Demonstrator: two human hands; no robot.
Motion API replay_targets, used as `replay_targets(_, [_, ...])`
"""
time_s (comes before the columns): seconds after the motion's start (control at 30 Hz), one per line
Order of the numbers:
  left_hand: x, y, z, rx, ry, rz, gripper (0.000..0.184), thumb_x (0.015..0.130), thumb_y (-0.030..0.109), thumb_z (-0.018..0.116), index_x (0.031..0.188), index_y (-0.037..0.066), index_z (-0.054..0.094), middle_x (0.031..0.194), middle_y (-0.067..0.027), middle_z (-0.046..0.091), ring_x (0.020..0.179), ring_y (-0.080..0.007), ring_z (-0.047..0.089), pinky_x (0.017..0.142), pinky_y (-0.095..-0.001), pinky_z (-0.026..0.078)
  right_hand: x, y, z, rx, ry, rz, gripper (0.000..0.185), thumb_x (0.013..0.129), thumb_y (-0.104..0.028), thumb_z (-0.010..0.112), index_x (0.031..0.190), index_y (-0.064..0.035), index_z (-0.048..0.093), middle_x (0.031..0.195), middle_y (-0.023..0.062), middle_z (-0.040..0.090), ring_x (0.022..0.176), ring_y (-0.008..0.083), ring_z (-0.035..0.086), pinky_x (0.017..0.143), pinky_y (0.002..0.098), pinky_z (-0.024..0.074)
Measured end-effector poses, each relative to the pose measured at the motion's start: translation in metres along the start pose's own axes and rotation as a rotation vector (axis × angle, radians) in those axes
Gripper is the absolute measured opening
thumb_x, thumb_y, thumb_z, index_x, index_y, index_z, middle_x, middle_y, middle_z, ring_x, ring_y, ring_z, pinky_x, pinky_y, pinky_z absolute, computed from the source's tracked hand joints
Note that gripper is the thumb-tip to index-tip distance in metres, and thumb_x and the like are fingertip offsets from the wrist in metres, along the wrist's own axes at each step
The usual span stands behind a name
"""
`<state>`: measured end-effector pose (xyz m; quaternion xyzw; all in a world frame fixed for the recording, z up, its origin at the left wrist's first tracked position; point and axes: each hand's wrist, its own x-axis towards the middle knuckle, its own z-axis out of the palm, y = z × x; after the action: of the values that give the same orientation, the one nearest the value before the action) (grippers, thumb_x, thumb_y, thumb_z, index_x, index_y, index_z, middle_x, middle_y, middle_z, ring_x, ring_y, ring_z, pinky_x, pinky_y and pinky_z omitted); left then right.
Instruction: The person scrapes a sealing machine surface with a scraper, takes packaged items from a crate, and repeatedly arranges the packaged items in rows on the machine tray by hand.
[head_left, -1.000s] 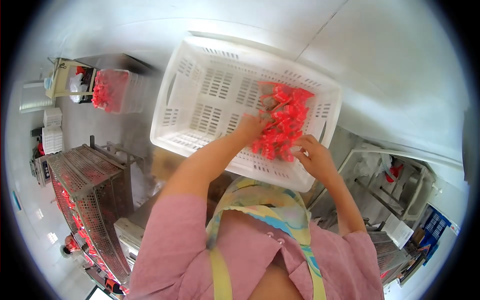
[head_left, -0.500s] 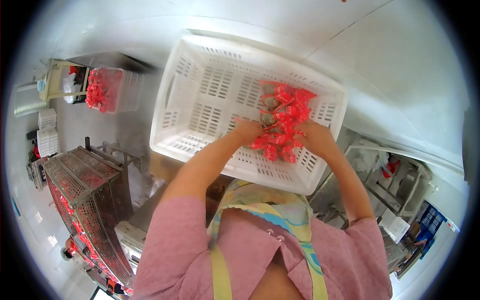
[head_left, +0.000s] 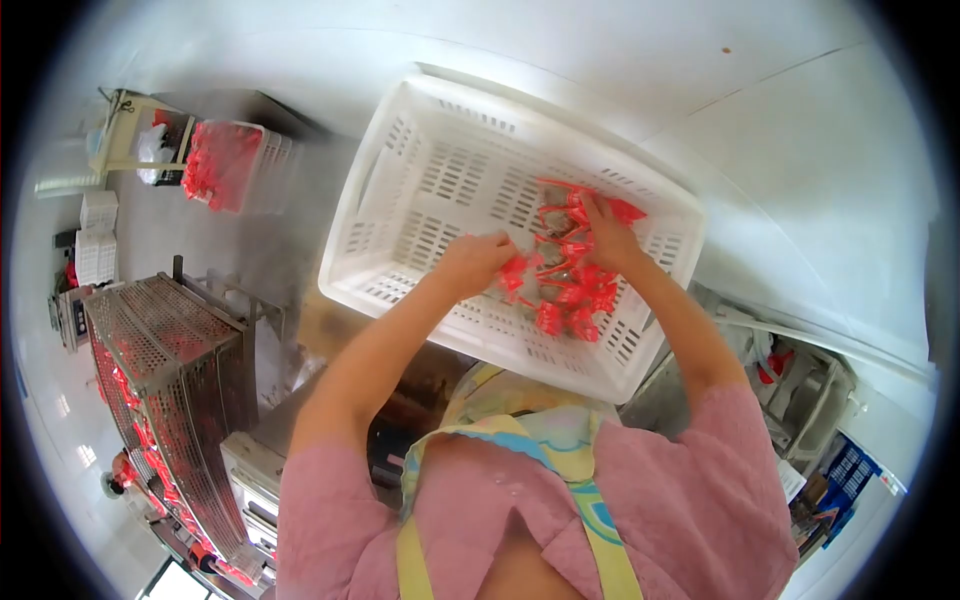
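Note:
Red packets (head_left: 575, 290) lie in rows at the right end of a white slotted crate (head_left: 360, 235). Inside the crate, my left hand (head_left: 478, 262) is closed on a red packet (head_left: 513, 272), just left of the rows. My right hand (head_left: 610, 236) rests over the upper part of the packets, fingers pointing away from me and touching them. Its fingers are partly apart, and whether it grips a packet cannot be made out.
Perforated metal racks (head_left: 185, 350) with red packets stand at the left. Farther back is another crate (head_left: 262, 165) of red packets. A metal frame (head_left: 800, 385) and a blue crate (head_left: 852, 475) are at the right. Part of a person (head_left: 122, 472) shows at lower left.
My left hand has drawn back slightly left from the rows with a red packet. My right hand has moved from the near right side up over the far packets. The view has shifted a little.

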<state>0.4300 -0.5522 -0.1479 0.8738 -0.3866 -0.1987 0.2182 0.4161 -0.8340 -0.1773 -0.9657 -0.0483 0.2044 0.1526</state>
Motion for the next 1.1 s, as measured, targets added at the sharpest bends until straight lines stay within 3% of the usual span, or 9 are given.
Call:
replay_targets(0.13, [-0.016, 0.015, -0.022, -0.112, 0.208, -0.067, 0.018, 0.079, 0.006, 0.057, 0.097, 0.011, 0.057, 0.100, -0.0039, 0.057, 0.085, -0.0285, 0.059, 0.066, -0.0402, 0.047, 0.016, 0.014, 0.024, -0.009, 0.032, -0.032, 0.100, 0.060, -0.015, 0.077, 0.143, -0.0099, 0.022, 0.138, 0.0198, 0.037, 0.104, 0.0371, 0.057, 0.082, 0.0467, 0.0509])
replay_targets(0.23, [-0.029, 0.031, -0.044, -0.150, 0.355, -0.103, 0.019, 0.079, 0.005, 0.058, 0.097, 0.010, 0.057, 0.101, -0.0040, 0.057, 0.084, -0.0283, 0.059, 0.064, -0.0390, 0.047, 0.038, 0.014, 0.027, -0.080, -0.042, 0.022, 0.096, 0.059, -0.020, 0.078, 0.142, -0.0107, 0.029, 0.136, 0.0176, 0.043, 0.113, 0.0364, 0.053, 0.085, 0.0456, 0.0498])
replay_targets(0.33, [-0.044, 0.046, -0.060, -0.194, 0.475, -0.134, 0.018, 0.078, 0.003, 0.059, 0.095, 0.009, 0.057, 0.103, -0.0042, 0.059, 0.083, -0.0281, 0.060, 0.062, -0.0375, 0.048, 0.061, 0.035, 0.053, -0.132, 0.110, -0.233, 0.051, 0.070, -0.009, 0.063, 0.120, -0.0060, 0.052, 0.111, 0.0178, 0.061, 0.093, 0.0346, 0.062, 0.076, 0.0464, 0.0510])
replay_targets(0.43, [-0.060, 0.058, -0.074, -0.208, 0.588, -0.162, 0.020, 0.076, 0.001, 0.060, 0.094, 0.009, 0.058, 0.106, -0.0044, 0.060, 0.082, -0.0278, 0.061, 0.062, -0.0361, 0.050, 0.075, 0.018, 0.048, -0.212, 0.059, -0.228, 0.026, 0.075, -0.008, 0.054, 0.099, -0.0057, 0.063, 0.087, 0.0160, 0.065, 0.086, 0.0348, 0.064, 0.074, 0.0469, 0.0504])
replay_targets(0.63, [-0.126, 0.084, -0.100, -0.240, 0.802, -0.238, 0.027, 0.070, -0.004, 0.062, 0.094, 0.008, 0.060, 0.109, -0.0051, 0.061, 0.082, -0.0270, 0.062, 0.064, -0.0332, 0.051, 0.041, -0.050, -0.030, -0.358, 0.059, -0.286, 0.019, 0.076, -0.021, 0.062, 0.091, -0.0093, 0.066, 0.083, 0.0125, 0.065, 0.080, 0.0352, 0.062, 0.068, 0.0474, 0.0474])
replay_targets(0.7, [-0.164, 0.090, -0.106, -0.227, 0.890, -0.272, 0.035, 0.065, -0.008, 0.059, 0.096, 0.007, 0.060, 0.111, -0.0080, 0.060, 0.082, -0.0288, 0.063, 0.065, -0.0334, 0.051, 0.024, -0.072, -0.059, -0.266, 0.186, -0.342, 0.018, 0.077, -0.021, 0.061, 0.089, -0.0082, 0.065, 0.080, 0.0122, 0.065, 0.075, 0.0349, 0.061, 0.065, 0.0459, 0.0465])
replay_targets(0.8, [-0.234, 0.101, -0.101, -0.249, 1.131, -0.346, 0.033, 0.065, -0.010, 0.059, 0.094, 0.005, 0.061, 0.110, -0.0107, 0.059, 0.082, -0.0295, 0.063, 0.065, -0.0327, 0.051, -0.010, -0.159, -0.116, -0.128, 0.276, -0.416, 0.017, 0.078, -0.022, 0.062, 0.080, -0.0052, 0.065, 0.073, 0.0136, 0.062, 0.070, 0.0344, 0.060, 0.065, 0.0436, 0.0461])
replay_targets(0.9, [-0.324, 0.122, -0.083, -0.185, 1.338, -0.517, 0.029, 0.065, -0.010, 0.059, 0.091, 0.003, 0.061, 0.108, -0.0109, 0.060, 0.080, -0.0293, 0.063, 0.064, -0.0319, 0.050, -0.036, -0.268, -0.146, -0.083, 0.253, -0.697, 0.010, 0.079, -0.012, 0.064, 0.084, -0.0040, 0.066, 0.071, 0.0138, 0.061, 0.063, 0.0309, 0.058, 0.059, 0.0364, 0.0445])
replay_targets(1.1, [-0.503, 0.189, 0.005, 0.152, 1.625, -1.224, 0.031, 0.065, -0.005, 0.059, 0.093, 0.008, 0.062, 0.108, -0.0076, 0.061, 0.075, -0.0285, 0.063, 0.059, -0.0353, 0.050, -0.104, -0.489, -0.050, 0.277, -0.045, -1.205, 0.013, 0.077, -0.010, 0.067, 0.074, -0.0005, 0.059, 0.062, 0.0111, 0.049, 0.054, 0.0240, 0.046, 0.053, 0.0314, 0.0389])
